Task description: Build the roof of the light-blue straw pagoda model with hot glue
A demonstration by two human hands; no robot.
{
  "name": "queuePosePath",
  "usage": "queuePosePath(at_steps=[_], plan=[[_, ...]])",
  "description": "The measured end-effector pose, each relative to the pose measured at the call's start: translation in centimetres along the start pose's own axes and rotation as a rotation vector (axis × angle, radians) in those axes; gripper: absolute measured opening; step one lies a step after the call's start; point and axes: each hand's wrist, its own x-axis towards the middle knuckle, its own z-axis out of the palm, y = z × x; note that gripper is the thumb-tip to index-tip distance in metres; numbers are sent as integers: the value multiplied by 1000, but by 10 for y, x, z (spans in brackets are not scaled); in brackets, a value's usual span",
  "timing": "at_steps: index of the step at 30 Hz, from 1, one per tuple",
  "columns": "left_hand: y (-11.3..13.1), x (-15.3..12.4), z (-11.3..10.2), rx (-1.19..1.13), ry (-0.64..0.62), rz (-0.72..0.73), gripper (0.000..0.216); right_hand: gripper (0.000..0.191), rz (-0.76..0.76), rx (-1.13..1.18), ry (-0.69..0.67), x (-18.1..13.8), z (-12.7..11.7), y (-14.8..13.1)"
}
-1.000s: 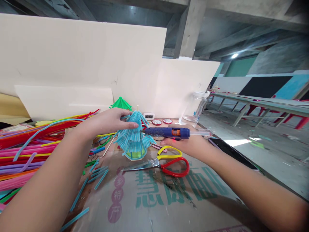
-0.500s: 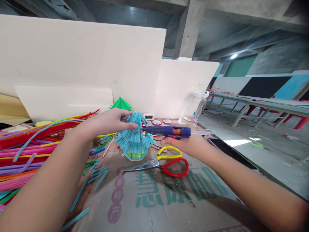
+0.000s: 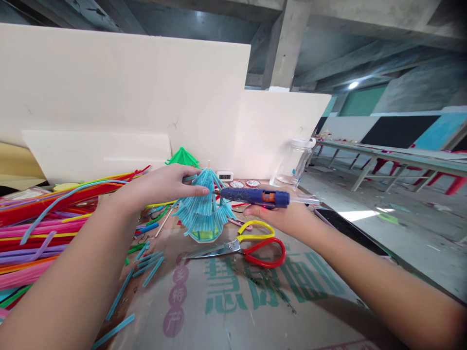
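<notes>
A tiered tower [image 3: 202, 214] of light blue pipe cleaners stands upright on the table, a thin stick poking out of its top. My left hand [image 3: 175, 184] is closed on the tower's upper left side, thumb in front and fingertips partly hidden behind. In my right hand [image 3: 279, 214] is a blue glue gun [image 3: 255, 197] with a clear glue stick at its rear; its nozzle points left and meets the tower's upper tier near my left thumb. Scissors [image 3: 239, 247] with yellow and red handles lie in front of the tower.
Bundles of coloured pipe cleaners [image 3: 44, 233] fill the left side, with short blue pieces [image 3: 149, 267] nearby. Behind are a green paper-umbrella-like top [image 3: 182, 157], a small digital clock [image 3: 224, 175] and a clear jug [image 3: 295, 163]. A dark phone-like slab [image 3: 350, 231] lies right.
Almost nothing differs. The glue gun has shifted very slightly to the right, its nozzle still at the tower; my left hand keeps its place.
</notes>
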Motion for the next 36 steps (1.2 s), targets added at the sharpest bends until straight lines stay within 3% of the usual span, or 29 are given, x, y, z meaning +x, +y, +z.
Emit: queuePosePath(at_steps=[12,17,23,36], plan=[[-5,1,2,-84,-31,19,54,31,-25,138,-163,-2,-10,-3],[-6,2,2,-73,-37,19,56,37,-95,119,-149,-2,-10,-2],[-6,2,2,-86,-41,28,53,34,-15,99,-153,-4,-9,2],[-6,3,2,-118,-64,25,52,40,-89,78,-109,-2,-10,-1]])
